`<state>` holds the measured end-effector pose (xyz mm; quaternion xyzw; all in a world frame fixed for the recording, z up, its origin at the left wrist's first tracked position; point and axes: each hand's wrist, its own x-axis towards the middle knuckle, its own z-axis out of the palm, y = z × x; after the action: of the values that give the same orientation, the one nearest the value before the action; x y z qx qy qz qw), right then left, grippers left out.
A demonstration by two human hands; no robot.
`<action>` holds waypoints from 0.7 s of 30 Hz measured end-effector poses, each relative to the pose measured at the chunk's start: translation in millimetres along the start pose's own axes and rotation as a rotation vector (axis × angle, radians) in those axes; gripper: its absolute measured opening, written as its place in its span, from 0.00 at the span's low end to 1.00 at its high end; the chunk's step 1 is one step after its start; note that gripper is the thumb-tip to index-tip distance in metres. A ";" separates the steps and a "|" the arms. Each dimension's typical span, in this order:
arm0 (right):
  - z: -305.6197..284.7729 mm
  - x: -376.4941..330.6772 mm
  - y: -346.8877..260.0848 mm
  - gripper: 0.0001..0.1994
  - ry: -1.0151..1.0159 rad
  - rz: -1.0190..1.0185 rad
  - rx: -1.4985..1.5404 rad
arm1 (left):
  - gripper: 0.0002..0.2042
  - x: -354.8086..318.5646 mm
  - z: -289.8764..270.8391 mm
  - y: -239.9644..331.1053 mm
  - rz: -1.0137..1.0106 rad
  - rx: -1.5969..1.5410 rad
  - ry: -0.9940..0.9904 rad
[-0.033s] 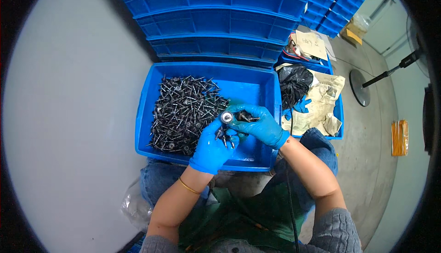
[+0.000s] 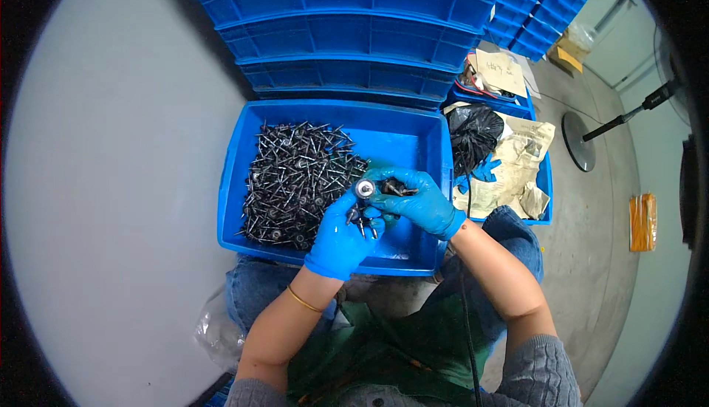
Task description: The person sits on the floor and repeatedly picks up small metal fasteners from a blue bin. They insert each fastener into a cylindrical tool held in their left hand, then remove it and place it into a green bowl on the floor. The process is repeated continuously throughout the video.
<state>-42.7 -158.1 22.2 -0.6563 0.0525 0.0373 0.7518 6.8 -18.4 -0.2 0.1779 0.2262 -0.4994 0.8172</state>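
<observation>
A blue plastic bin [image 2: 413, 141] rests across my lap with a heap of dark screws [image 2: 295, 182] filling its left half. Both my hands wear blue gloves and meet over the bin's middle. My left hand [image 2: 341, 238] is closed around a few dark screws whose tips stick out by the fingers. My right hand [image 2: 419, 202] grips a small bunch of dark screws [image 2: 395, 185]. A small round silver piece [image 2: 364, 187] is pinched where the fingertips of both hands meet.
Stacked blue bins [image 2: 347, 38] stand behind the working bin. To the right, another blue bin [image 2: 545, 185] holds a black bag [image 2: 473, 130], crumpled paper bags and a spare blue glove. A round stand base [image 2: 577, 141] sits on the concrete floor at right. A clear plastic bag [image 2: 218, 326] lies by my left knee.
</observation>
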 end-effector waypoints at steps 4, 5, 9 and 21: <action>0.7 3.7 3.8 0.10 0.086 0.057 0.233 | 0.07 -2.8 1.5 4.5 0.021 -0.014 -0.071; -2.8 4.6 5.4 0.09 0.107 0.095 0.334 | 0.06 -3.2 3.0 9.2 0.047 -0.036 -0.067; -13.3 24.3 23.1 0.09 0.214 0.149 0.482 | 0.05 -16.3 10.6 47.7 0.427 -0.190 -0.013; 12.1 160.7 118.2 0.12 0.037 0.169 -1.078 | 0.08 -48.9 10.2 108.7 0.727 -0.024 0.000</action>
<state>102.2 -132.2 -112.9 -0.9427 0.0917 0.1076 0.3023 86.7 59.9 42.1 0.2371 0.1540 -0.1737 0.9433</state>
